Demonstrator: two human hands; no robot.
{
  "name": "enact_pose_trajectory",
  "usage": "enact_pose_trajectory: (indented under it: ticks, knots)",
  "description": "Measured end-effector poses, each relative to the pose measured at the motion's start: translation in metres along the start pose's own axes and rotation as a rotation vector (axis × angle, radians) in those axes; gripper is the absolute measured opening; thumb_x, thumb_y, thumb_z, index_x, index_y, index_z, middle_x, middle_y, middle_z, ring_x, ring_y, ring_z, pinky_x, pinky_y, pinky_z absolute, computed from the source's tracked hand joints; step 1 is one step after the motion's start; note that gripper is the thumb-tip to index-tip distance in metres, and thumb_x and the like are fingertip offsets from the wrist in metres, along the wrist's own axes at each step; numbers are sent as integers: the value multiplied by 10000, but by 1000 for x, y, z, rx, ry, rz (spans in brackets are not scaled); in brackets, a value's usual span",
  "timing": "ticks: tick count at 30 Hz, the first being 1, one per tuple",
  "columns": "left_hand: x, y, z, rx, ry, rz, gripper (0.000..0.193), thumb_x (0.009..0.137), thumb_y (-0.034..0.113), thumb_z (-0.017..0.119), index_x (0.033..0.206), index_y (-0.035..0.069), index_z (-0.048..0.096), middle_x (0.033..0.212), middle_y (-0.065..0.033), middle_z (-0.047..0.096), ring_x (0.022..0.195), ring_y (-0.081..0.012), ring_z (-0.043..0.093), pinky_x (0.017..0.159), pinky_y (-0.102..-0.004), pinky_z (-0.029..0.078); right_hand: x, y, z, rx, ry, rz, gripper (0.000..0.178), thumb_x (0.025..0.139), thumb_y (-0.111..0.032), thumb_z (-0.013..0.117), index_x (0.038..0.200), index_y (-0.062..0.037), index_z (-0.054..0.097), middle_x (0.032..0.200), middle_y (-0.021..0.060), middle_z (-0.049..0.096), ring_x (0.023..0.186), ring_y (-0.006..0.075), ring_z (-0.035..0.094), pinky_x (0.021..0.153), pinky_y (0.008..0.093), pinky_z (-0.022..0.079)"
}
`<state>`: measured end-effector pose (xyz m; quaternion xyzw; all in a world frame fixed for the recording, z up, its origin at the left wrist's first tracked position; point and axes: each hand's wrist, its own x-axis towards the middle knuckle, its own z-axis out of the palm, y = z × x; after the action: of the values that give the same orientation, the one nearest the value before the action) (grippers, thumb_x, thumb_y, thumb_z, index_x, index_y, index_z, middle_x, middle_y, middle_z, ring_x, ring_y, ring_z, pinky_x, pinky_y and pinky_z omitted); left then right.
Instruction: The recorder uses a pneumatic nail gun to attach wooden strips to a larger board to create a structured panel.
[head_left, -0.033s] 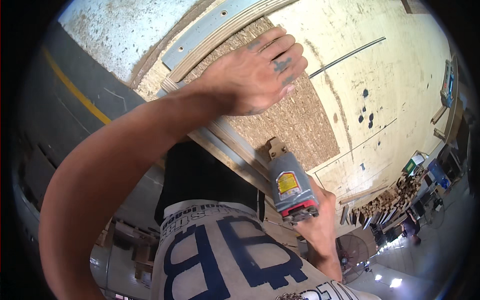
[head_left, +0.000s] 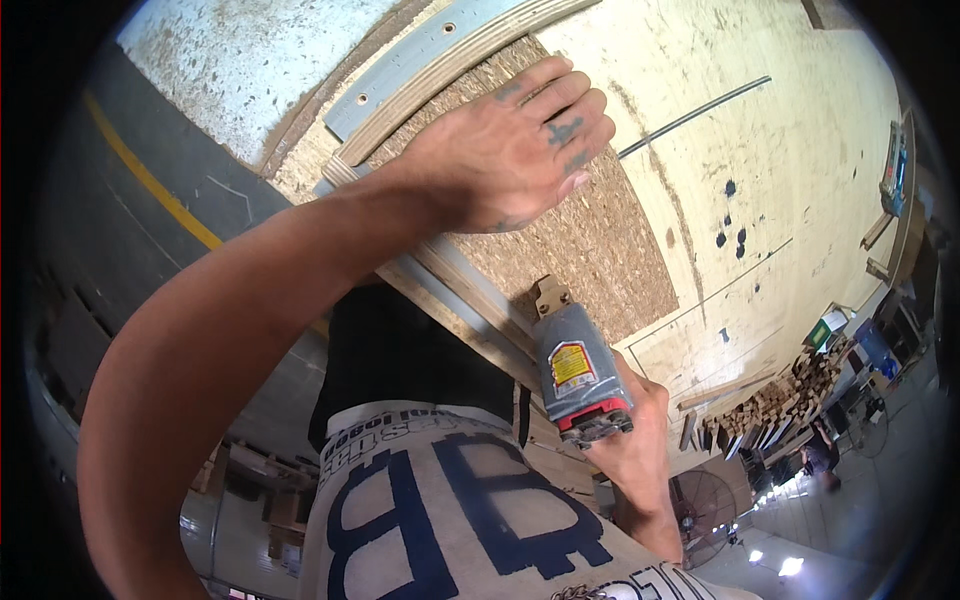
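My left hand [head_left: 520, 145] lies flat on a brown particle board [head_left: 615, 245], fingers stretched out and knuckles marked with grey smudges. My right hand [head_left: 640, 420] is wrapped round a grey nail gun [head_left: 575, 370] with a yellow label and a red part at its rear. The gun's metal nose [head_left: 552, 295] rests at the near edge of the board, beside a wooden strip [head_left: 480, 290]. The gun's body hides most of my right fingers and the grip.
A pale plywood bench top [head_left: 800, 130] spreads under the board, with a dark slot and black spots. A curved grey-faced plywood strip [head_left: 400, 75] borders the far left side. Stacked wood sticks [head_left: 790, 390] and a fan [head_left: 705, 500] stand at the right.
The nail gun's rear has shifted slightly left in my right hand. My left hand and the board stay in place.
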<state>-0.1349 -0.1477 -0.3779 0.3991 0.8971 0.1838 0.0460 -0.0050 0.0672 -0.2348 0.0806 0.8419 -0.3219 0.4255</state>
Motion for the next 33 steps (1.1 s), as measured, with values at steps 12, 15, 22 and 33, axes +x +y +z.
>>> enact_pose_trajectory:
  ticks: [12, 15, 22, 33]
  knots:
    - [1, -1, 4, 70, 21, 22, 493, 1011, 307, 534, 1373, -27, 504, 1365, -189, 508, 1372, -327, 411, 1238, -483, 215, 13, -12, 4, 61, 59, -13, 462, 715, -52, 790, 1154, 10, 662, 845, 197, 727, 767, 330, 739, 738, 354, 550]
    - [1, -2, 6, 77, 39, 21, 490, 1012, 311, 534, 1367, -26, 512, 1354, -187, 517, 1364, -330, 421, 1234, -484, 225, 10, -12, 3, -4, 25, 11, 483, 707, -49, 793, 1167, 11, 661, 849, 198, 728, 781, 333, 741, 746, 361, 549]
    - [1, -2, 3, 81, 34, 31, 483, 1011, 308, 537, 1358, -27, 512, 1337, -184, 518, 1350, -332, 428, 1228, -483, 235, 4, -7, 7, -18, -35, 5, 520, 688, -28, 798, 1186, 17, 653, 861, 202, 729, 798, 338, 744, 762, 366, 552]
    - [1, -3, 5, 38, 47, 31, 494, 992, 299, 550, 1356, -31, 501, 1344, -194, 511, 1358, -338, 421, 1229, -488, 228, 11, -11, 9, 17, 33, -13, 487, 699, -34, 798, 1162, 15, 653, 864, 205, 730, 811, 337, 747, 760, 350, 550]
